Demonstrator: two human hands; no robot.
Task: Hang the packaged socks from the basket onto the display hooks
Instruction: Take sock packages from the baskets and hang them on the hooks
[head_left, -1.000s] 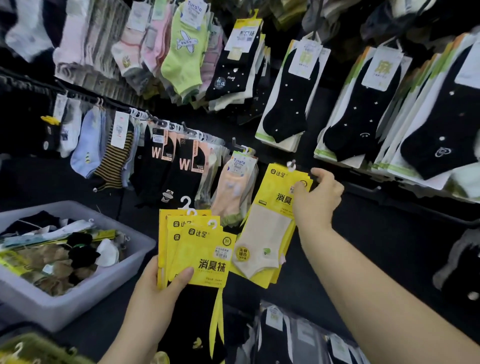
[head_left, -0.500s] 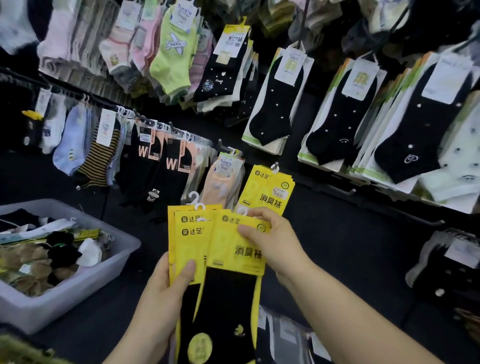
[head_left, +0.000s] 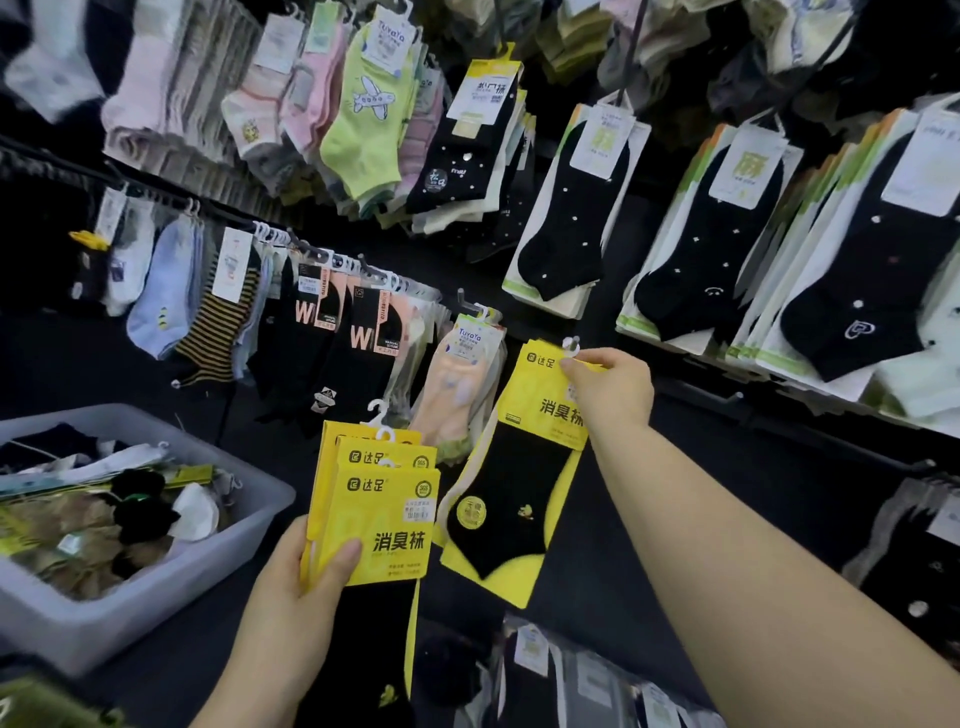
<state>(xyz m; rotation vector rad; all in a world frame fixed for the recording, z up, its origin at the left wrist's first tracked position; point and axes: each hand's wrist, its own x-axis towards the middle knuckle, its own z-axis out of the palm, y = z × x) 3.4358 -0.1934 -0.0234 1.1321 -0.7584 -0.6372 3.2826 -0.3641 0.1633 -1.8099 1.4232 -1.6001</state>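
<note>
Left hand (head_left: 291, 577) sits low in the middle of the view, thumb laid across the front and fingers curled behind a fanned stack of yellow sock packs (head_left: 382, 525), holding them upright with their white hangers at the top. Black socks hang down below the yellow cards, past the wrist.

Right hand (head_left: 608, 395) reaches up and to the right, and pinches the top edge of a single yellow pack (head_left: 519, 467) between thumb and curled fingers, just below its white plastic hanger (head_left: 570, 345). That pack carries a black sock with a small yellow emblem and a round gold sticker. It hangs tilted against the dark display wall, its lower end swung toward the left. Whether the hanger is already over a hook cannot be told from here.

Just left of the held pack, peach socks (head_left: 457, 395) hang from a display hook (head_left: 470, 307). Further left along the same row are black packs marked with a large W (head_left: 358, 338) and a black-and-yellow striped sock (head_left: 218, 332). In the row above hang a lime green sock with an aeroplane (head_left: 363, 119) and, to the right, black dotted socks (head_left: 566, 223) on white and green cards.

At the lower left stands the grey plastic basket (head_left: 104, 629), holding a jumble of dark, white and gold-toned sock packs, near the left hand but apart from it
</note>
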